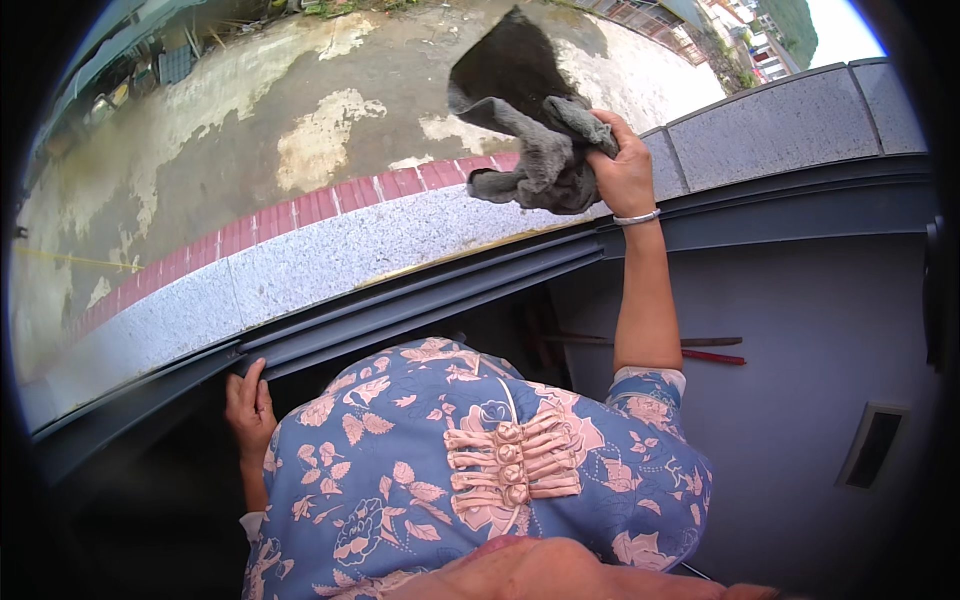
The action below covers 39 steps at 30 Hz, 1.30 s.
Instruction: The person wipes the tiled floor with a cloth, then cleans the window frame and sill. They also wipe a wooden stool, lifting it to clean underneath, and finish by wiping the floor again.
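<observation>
My right hand grips a bunched dark grey cloth and holds it out over the outer stone sill. A loose flap of the cloth spreads away from the hand, above the ground outside. Below the right wrist runs the dark metal window track. At the left, my left hand rests its fingertips on the inner edge of the window frame. Nothing shows in the left hand, though its palm is hidden.
Red tiles line the sill's outer edge, with a patchy concrete yard far below. Indoors at the right, a red stick-like object lies near a thin brown stick. A dark rectangular panel sits at lower right.
</observation>
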Each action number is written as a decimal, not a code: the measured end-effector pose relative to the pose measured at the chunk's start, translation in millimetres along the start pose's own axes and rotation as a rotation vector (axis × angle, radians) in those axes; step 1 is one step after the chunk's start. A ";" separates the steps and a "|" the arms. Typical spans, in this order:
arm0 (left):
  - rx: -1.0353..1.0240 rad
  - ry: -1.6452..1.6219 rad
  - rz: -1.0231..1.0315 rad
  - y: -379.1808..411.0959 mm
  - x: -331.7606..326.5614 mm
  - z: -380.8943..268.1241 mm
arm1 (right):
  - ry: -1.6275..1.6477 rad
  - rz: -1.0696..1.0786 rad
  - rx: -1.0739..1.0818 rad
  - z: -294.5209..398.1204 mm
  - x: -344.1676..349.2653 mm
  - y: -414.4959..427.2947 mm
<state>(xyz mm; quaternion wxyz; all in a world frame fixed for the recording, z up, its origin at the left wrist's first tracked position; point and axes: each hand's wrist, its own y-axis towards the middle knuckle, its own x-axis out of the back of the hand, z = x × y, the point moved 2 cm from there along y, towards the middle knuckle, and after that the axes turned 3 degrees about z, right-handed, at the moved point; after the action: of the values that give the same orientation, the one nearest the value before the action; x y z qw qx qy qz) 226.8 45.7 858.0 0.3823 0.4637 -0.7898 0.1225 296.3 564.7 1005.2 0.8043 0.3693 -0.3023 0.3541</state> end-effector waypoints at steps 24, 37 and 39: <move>-0.040 -0.037 0.102 13.4 -10.3 -5.6 | 0.624 0.409 -0.082 104.1 -196.7 -3.0; -0.037 -0.049 0.105 15.3 3.3 -15.4 | -0.833 0.123 -0.237 -83.5 -56.0 -45.9; -0.048 -0.055 0.102 16.6 3.4 -17.2 | -0.711 0.154 -0.177 -70.5 -64.1 -48.2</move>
<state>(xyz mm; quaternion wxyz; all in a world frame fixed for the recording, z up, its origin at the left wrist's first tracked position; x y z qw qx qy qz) 220.6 61.8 874.8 0.3650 0.4169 -0.8251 0.1100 314.1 576.5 900.6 0.6488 0.3743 -0.6192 0.2356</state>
